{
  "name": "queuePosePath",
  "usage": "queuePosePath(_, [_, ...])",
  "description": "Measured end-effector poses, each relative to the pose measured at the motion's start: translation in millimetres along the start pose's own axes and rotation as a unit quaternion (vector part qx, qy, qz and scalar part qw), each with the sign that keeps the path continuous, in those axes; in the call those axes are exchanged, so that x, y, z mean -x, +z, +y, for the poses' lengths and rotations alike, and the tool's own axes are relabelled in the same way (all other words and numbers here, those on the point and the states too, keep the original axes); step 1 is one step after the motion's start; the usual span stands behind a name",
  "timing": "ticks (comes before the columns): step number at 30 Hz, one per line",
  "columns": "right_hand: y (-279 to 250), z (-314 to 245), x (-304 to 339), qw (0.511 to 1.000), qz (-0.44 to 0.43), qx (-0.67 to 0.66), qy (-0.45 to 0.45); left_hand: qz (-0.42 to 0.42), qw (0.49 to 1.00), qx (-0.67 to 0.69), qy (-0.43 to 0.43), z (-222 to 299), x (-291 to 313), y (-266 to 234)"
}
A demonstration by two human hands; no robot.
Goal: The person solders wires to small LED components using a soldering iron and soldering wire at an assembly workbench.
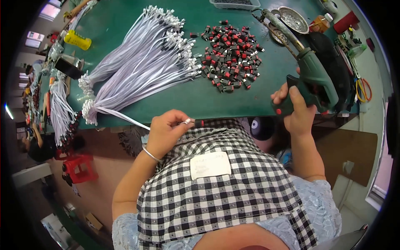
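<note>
My left hand (166, 132) is closed at the table's front edge, pinching the white end of a cable (121, 115) with a small black-and-red switch (201, 123) at its tip. Whether switch and cable are joined is too small to tell. The cable trails left to a large bundle of white cables (146, 62) lying on the green table (179, 102). To the right, my right hand (301, 112) wraps the handle of a dark green soldering gun (314, 73), its metal barrel pointing away toward the far side. A heap of black-and-red switches (231, 58) lies between the bundle and the gun.
Metal dishes (295, 18) stand beyond the gun's barrel, near a capped bottle (321, 23). A clear tub (235, 4) sits at the far edge. Orange-handled scissors (363, 89) lie far right. On the left are a yellow bottle (78, 39) and a red stool (80, 168); other people work beyond.
</note>
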State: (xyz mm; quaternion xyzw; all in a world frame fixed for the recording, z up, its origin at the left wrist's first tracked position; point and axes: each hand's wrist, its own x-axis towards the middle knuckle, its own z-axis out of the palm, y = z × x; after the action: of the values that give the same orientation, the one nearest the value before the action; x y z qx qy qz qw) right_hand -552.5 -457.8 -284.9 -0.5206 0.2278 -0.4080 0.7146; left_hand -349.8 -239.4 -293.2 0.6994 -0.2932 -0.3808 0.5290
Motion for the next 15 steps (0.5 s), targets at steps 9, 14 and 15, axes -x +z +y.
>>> queuePosePath(9, [53.7, 13.8, 2.5, 0.998, 0.047, -0.041, -0.011, -0.099, 0.783, -0.44, 0.427, 33.8, -47.1, 5.6])
queuePosePath(14, [76.7, 15.4, 31.1, 0.985, 0.156, -0.057, -0.036, -0.123, 0.718, -0.458, 0.509, 30.0, -109.9, 43.7])
queuePosePath(15, [79.9, 16.8, 36.6, 0.977, 0.194, -0.082, -0.03, -0.128, 0.703, -0.463, 0.525, 23.5, -114.9, 49.2])
